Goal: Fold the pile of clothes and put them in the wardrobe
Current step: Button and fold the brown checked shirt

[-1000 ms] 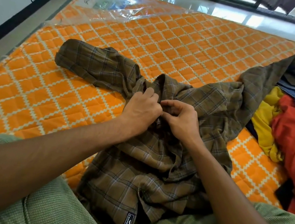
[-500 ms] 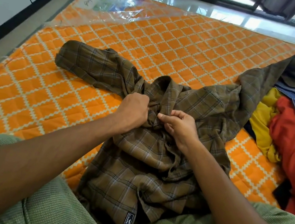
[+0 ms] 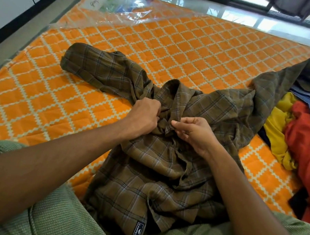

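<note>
Left hand (image 3: 144,115) grips plaid shirt (image 3: 149,178) at collar, right hand (image 3: 196,135) at its 3 o'clock pinches front edge, hands parted since 1 s ago; folding judged unstarted

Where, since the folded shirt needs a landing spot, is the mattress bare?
Bare mattress lies left of the plaid shirt, below its spread sleeve, and beyond the collar toward the plastic wrap. The right edge is crowded by the clothes pile.
</note>
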